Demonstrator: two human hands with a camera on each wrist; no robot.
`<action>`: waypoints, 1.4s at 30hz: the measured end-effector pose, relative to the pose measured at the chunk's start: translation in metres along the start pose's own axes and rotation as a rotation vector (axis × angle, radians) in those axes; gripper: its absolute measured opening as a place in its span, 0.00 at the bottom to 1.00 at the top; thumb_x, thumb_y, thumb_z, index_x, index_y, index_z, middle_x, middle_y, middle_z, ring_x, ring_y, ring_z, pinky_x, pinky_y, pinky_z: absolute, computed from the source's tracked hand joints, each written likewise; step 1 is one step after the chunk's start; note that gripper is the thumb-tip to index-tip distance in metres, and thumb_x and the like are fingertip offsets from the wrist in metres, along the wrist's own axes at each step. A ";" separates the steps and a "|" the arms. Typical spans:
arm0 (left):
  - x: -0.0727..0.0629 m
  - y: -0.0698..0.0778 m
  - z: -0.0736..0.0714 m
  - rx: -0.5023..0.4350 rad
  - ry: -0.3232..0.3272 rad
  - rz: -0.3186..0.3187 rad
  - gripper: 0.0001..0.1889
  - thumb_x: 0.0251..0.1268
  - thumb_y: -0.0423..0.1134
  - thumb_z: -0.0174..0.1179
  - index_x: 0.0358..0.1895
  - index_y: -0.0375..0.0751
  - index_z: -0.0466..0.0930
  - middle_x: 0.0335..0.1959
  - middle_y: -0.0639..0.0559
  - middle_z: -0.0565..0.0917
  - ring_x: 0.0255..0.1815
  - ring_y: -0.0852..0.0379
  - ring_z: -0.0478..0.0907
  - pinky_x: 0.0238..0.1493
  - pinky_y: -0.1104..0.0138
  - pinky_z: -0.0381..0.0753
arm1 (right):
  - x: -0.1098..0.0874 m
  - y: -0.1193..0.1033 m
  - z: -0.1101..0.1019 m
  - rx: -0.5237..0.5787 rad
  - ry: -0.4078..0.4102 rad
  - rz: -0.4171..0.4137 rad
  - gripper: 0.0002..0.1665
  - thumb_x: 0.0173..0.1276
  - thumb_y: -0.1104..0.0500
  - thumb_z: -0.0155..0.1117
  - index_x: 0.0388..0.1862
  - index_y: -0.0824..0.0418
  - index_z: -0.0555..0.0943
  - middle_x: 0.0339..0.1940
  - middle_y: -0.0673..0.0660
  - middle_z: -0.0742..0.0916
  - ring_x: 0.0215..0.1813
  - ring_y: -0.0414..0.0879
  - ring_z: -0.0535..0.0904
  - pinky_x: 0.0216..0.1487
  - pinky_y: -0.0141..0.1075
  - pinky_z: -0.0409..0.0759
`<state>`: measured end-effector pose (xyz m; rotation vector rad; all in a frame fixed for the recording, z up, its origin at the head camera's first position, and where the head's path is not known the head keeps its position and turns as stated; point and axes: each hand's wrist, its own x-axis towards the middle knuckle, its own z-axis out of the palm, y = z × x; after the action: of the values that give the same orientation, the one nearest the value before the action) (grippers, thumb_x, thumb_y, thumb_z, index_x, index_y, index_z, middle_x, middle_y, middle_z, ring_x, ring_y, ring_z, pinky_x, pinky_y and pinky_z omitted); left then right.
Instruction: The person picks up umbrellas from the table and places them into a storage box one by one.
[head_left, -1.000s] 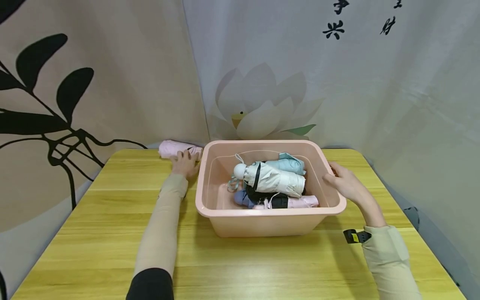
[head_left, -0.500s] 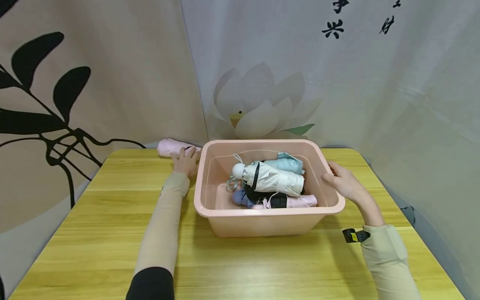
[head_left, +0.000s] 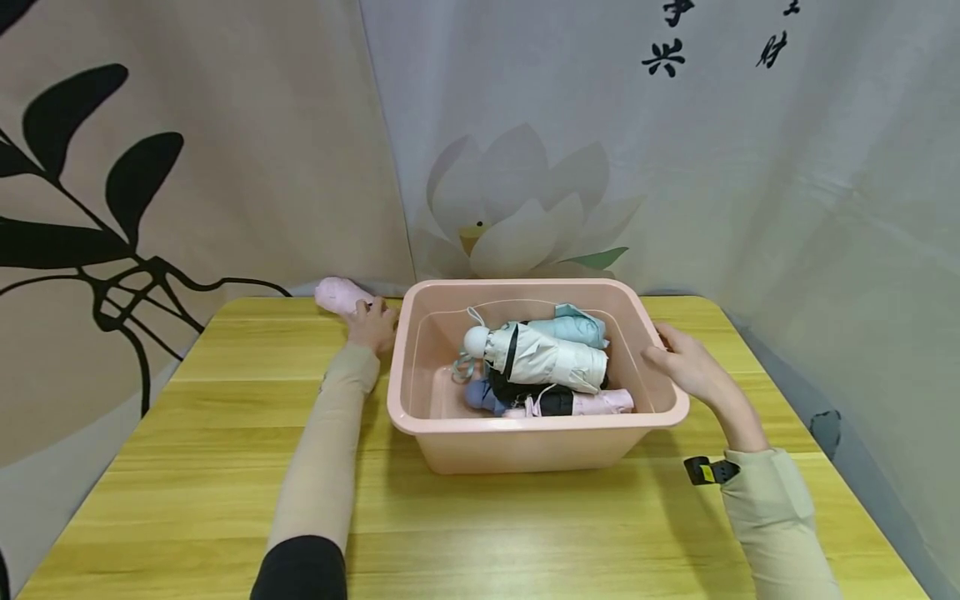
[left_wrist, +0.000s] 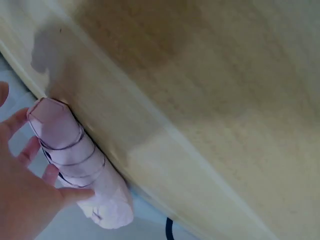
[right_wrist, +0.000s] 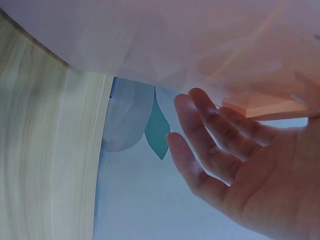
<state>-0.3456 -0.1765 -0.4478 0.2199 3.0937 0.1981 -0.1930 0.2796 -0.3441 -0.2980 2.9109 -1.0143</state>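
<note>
At the table's far edge, left of the tub, my left hand [head_left: 372, 327] grips a rolled pale pink folding umbrella [head_left: 341, 295]. In the left wrist view the thumb lies across this umbrella [left_wrist: 82, 160], with the fingers along its side. My right hand [head_left: 693, 364] holds the right rim of a pink plastic tub [head_left: 525, 450], thumb over the rim. Its loosely bent fingers [right_wrist: 192, 120] hang outside the wall in the right wrist view. Inside the tub lie a white umbrella [head_left: 555, 357], a light blue umbrella [head_left: 576, 327], a pink and black one [head_left: 603, 403] and a dark blue piece [head_left: 483, 396].
The tub stands on a wood-grain table [head_left: 480, 533] near its far edge. Behind hangs a pale curtain [head_left: 300, 167] printed with a lotus, dark leaves and characters. A dark device [head_left: 711, 472] is strapped at the right wrist.
My left fingers have closed round the pink umbrella, whose right end has turned slightly toward me. The right hand and the tub have stayed in place.
</note>
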 end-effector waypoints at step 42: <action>-0.033 -0.022 -0.006 -0.178 0.063 -0.070 0.35 0.55 0.32 0.60 0.66 0.29 0.57 0.65 0.20 0.53 0.55 0.20 0.66 0.48 0.37 0.76 | 0.002 0.003 0.002 0.019 -0.020 0.008 0.30 0.72 0.55 0.44 0.67 0.72 0.62 0.59 0.74 0.77 0.56 0.65 0.77 0.55 0.56 0.77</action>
<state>-0.3161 -0.2038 -0.4441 0.1007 3.1151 0.4835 -0.1954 0.2801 -0.3479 -0.2933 2.8807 -1.0317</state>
